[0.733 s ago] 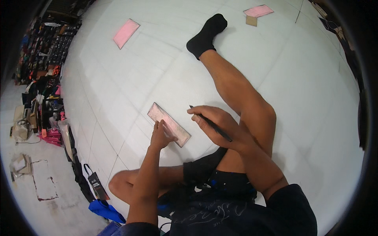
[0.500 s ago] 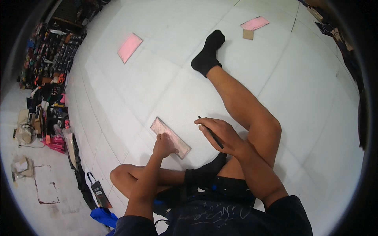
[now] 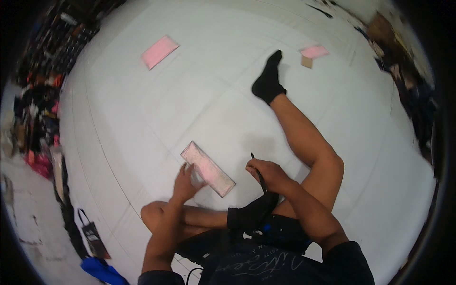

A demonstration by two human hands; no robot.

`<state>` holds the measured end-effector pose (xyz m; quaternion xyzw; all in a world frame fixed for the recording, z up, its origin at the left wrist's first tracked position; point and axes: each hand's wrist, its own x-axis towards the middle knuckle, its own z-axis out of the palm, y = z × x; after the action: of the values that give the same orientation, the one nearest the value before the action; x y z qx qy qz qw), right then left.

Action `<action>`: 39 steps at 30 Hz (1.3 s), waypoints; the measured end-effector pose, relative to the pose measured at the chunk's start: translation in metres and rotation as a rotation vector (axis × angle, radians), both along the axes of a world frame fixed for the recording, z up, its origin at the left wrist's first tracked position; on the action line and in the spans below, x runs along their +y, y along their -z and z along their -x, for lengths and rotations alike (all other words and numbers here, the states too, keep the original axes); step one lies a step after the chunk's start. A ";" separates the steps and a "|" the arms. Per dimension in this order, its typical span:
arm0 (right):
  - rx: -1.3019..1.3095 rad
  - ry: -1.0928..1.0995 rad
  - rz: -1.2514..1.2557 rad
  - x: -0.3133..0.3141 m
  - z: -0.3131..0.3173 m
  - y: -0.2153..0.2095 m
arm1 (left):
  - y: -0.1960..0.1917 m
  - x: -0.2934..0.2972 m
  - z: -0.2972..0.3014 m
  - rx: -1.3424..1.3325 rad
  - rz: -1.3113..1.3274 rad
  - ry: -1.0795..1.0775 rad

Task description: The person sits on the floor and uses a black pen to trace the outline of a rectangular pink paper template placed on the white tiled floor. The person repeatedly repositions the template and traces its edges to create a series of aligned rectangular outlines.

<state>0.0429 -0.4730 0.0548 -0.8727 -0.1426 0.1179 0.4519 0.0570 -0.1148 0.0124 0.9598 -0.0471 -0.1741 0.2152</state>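
A narrow pink rectangular piece [image 3: 206, 166] with dark edges lies slantwise on the pale floor in front of me. My left hand [image 3: 185, 184] is at its near left edge, thumb and fingers spread; whether the fingertips touch it, I cannot tell. To the right of the piece, my right hand [image 3: 268, 175] is closed around a slim black pen [image 3: 261, 180]. One end of the pen points up and away from me, above the floor.
My bent left leg and outstretched right leg [image 3: 308, 135] frame the floor. Farther off lie a pink sheet [image 3: 160, 52], another pink piece [image 3: 314, 51] and a small brown square [image 3: 307, 62]. Clutter lines the left side, with a dark bag [image 3: 95, 241] and blue cloth [image 3: 103, 271].
My left hand has drawn back from the top of the pink piece toward its near left edge, fingers spreading. My right hand has moved slightly nearer to me, still holding the pen. The view has shifted.
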 end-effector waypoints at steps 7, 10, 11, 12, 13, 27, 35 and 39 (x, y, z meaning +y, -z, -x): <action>-0.270 -0.352 0.234 0.059 -0.015 0.064 | 0.029 0.040 -0.009 -0.036 -0.068 -0.161; -0.296 -0.467 0.455 0.082 -0.005 0.077 | 0.034 0.023 -0.007 -0.015 -0.044 -0.250; -0.297 -0.450 0.476 0.084 -0.002 0.078 | 0.031 0.015 -0.011 0.019 -0.072 -0.232; -0.300 -0.432 0.485 0.088 0.003 0.080 | 0.018 0.009 -0.014 0.053 -0.110 -0.213; -0.303 -0.414 0.494 0.090 0.004 0.082 | 0.014 0.006 -0.017 0.087 -0.147 -0.192; -0.343 -0.331 0.525 0.137 -0.014 0.090 | 0.022 0.026 -0.041 -0.003 -0.150 -0.311; -0.316 -0.323 0.526 0.138 -0.015 0.091 | 0.029 0.029 -0.037 -0.047 -0.140 -0.311; -0.306 -0.328 0.520 0.137 -0.014 0.090 | 0.025 0.030 -0.038 -0.026 -0.135 -0.296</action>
<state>0.0569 -0.3363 -0.0349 -0.9317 -0.3123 0.0891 0.1628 0.0951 -0.0845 -0.0126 0.9707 0.1037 -0.1308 0.1727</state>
